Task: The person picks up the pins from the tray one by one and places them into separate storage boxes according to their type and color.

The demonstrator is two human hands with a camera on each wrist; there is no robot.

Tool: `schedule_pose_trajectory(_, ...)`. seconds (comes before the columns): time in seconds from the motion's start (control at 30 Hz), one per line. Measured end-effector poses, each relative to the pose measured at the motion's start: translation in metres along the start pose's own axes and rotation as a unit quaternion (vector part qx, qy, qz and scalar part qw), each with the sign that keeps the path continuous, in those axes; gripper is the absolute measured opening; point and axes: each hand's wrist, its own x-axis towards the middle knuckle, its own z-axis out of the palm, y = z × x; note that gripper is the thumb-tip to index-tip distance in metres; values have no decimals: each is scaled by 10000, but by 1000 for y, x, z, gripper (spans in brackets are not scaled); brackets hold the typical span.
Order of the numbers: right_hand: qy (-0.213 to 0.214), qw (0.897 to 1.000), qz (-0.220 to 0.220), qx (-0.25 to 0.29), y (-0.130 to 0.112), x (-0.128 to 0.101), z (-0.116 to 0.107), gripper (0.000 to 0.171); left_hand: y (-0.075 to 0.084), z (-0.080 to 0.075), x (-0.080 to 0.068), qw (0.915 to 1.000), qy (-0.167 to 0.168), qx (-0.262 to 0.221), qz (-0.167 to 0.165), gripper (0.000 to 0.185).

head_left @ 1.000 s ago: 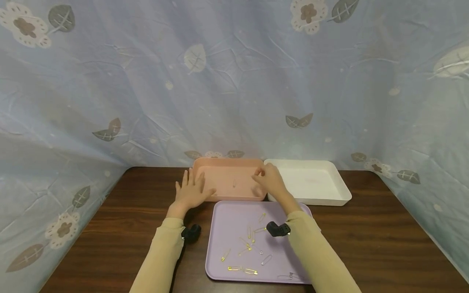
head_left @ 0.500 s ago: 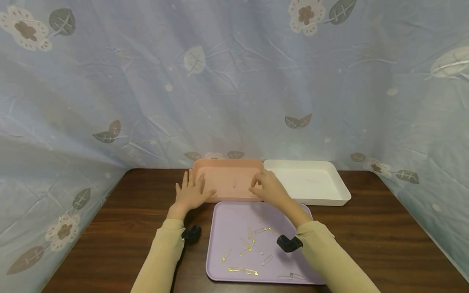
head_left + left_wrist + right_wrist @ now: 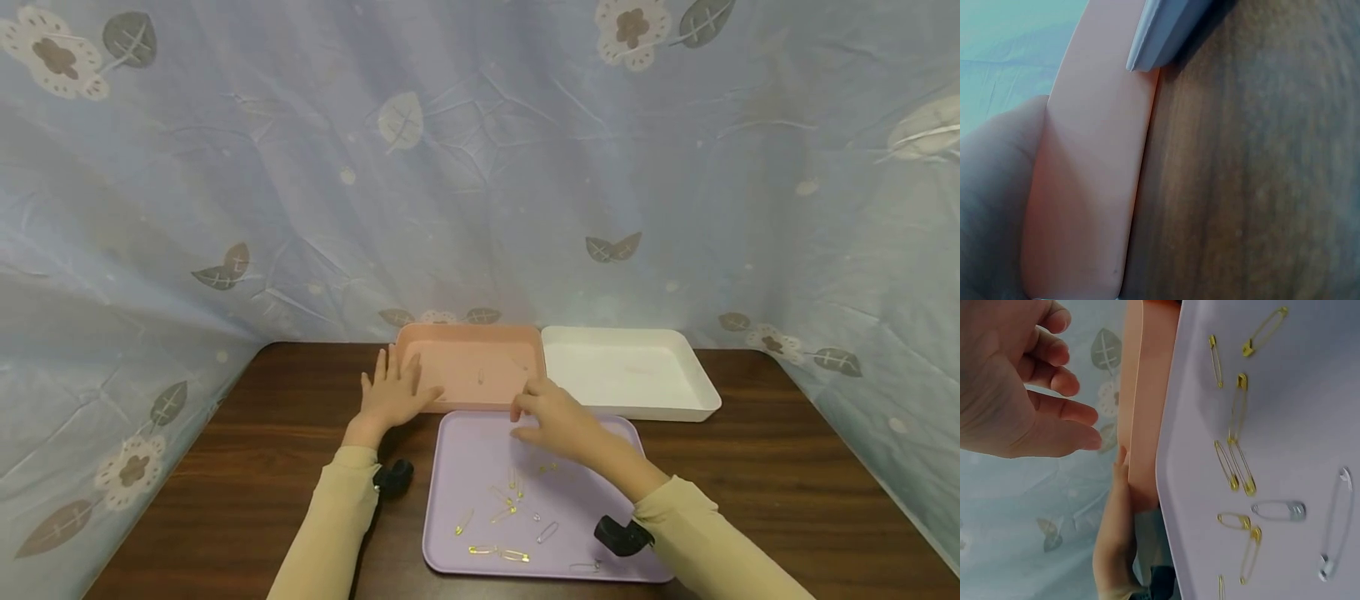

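My left hand (image 3: 390, 398) rests with spread, straight fingers at the left front corner of the pink tray (image 3: 468, 333); in the left wrist view part of that hand (image 3: 994, 200) lies against the tray's wall (image 3: 1088, 206). Over the back edge of the purple tray (image 3: 480, 429) hovers my right hand (image 3: 558, 425), its fingers loosely bent and thumb apart. The right wrist view shows nothing between those fingers (image 3: 1066, 412). Gold safety pins (image 3: 1239, 409) and silver safety pins (image 3: 1279, 510) lie scattered on the purple tray. One small pin (image 3: 481, 377) lies inside the pink tray.
A white tray (image 3: 630, 367) stands to the right of the pink one, side by side. All the trays sit on a dark wooden table (image 3: 285, 450). Behind hangs a pale blue patterned cloth (image 3: 480, 208).
My right hand has come back from over the pink tray toward the purple tray, and its pinched fingertips have parted. The left hand has stayed put.
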Motion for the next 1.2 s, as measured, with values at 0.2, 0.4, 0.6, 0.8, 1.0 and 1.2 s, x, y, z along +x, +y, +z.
schedule_pose_trajectory(0.2, -125, 9995, -273, 41, -8, -14, 4, 14, 1, -1, 0, 10000, -24, -17, -27, 87)
schedule_pose_trajectory(0.4, -169, 9964, -787, -281, -11, -32, 12, 13, 2, 0, 0, 10000, -33, -28, -24, 87)
schedule_pose_trajectory(0.6, -604, 9897, -1101, -683, -17, -48, 7, 14, 1, 1, 1, 10000, 24, 43, -5, 88)
schedule_pose_trajectory(0.8, -1150, 9852, -1029, -747, -21, -61, 1, 16, 2, 1, 2, 10000, 21, 82, -9, 90)
schedule_pose_trajectory(1.0, -1409, 9846, -774, -692, -18, -71, 5, 19, 2, -1, 2, 10000, 28, 47, -28, 88)
schedule_pose_trajectory(1.2, -1464, 9859, -603, -544, -14, -79, 10, 20, 2, -1, 1, 9999, -18, 92, -42, 88)
